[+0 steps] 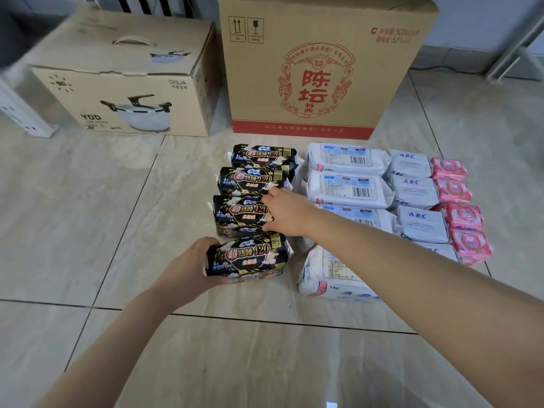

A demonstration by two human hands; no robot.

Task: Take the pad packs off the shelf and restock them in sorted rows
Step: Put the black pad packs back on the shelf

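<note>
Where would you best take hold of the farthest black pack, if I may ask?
I'd grip the farthest black pack by its left end, from the left: it lies flat, another black pack crowds its near edge, a white pack its right; leftward is bare floor.

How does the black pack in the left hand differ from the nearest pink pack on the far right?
The black pack is dark with red and gold print; the pink pack is pink with a round label. The black pack looks larger than the pink pack. The left hand grips the black pack's end; the pink pack lies untouched. Both end their rows nearest the camera.
</note>
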